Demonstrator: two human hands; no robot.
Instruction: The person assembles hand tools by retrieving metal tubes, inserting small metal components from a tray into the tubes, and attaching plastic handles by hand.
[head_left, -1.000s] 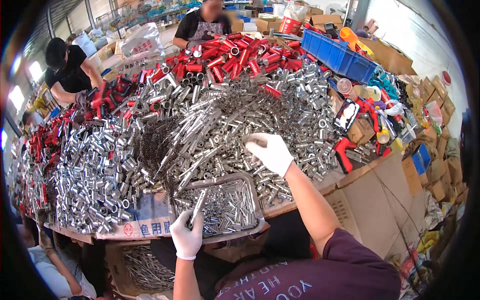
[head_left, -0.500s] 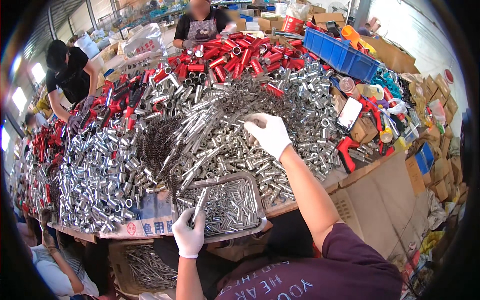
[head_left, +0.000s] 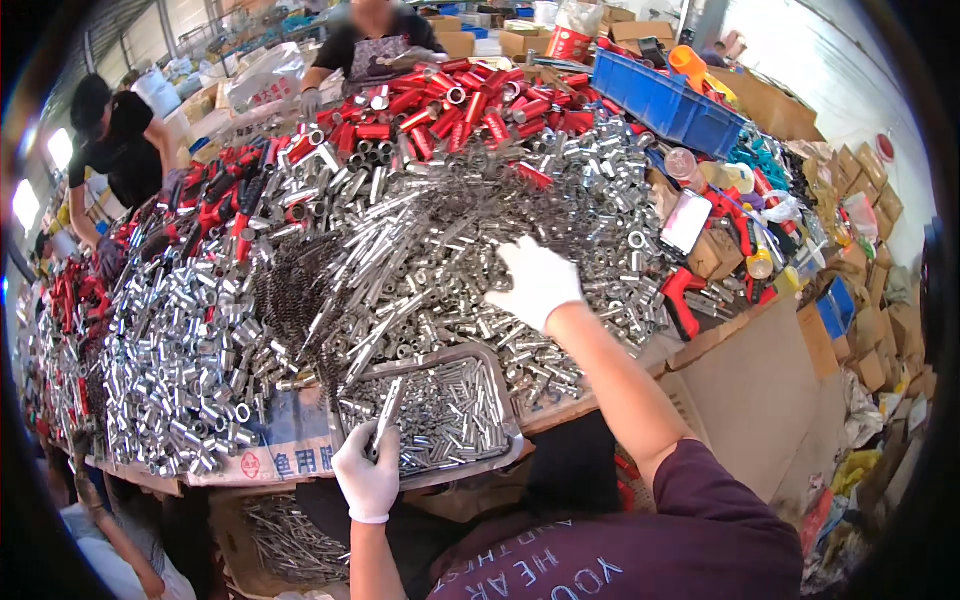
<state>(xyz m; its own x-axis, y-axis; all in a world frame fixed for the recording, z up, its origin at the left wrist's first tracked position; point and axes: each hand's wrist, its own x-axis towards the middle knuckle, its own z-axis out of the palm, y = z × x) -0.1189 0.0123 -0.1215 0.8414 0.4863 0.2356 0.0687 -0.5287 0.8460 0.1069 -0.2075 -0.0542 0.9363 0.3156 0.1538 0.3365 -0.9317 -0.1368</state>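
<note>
Left hand (head_left: 366, 478) and right hand (head_left: 540, 285) are white-gloved, the rod (head_left: 391, 403) silver, tubes (head_left: 373, 131) toward the tabletop's (head_left: 655, 357) far edge red, the bin (head_left: 665, 108) toward its far right corner blue.

we wear a white glove on our left hand (head_left: 367, 475) and another on our right hand (head_left: 541, 285), a dark plum short-sleeved shirt (head_left: 690, 540) with pale bluish lettering (head_left: 537, 577), and dark trousers (head_left: 575, 468).

Our left glove (head_left: 366, 476) looks matt cloth; the rod (head_left: 391, 405) in it is smooth, glossy metal. At left we see shiny metal tubes (head_left: 178, 372) beside dull metal springs (head_left: 293, 292); far off, glossy red cylinders (head_left: 472, 112) and a smooth blue plastic crate (head_left: 662, 105); at right, a matt cardboard box (head_left: 712, 257).
</note>
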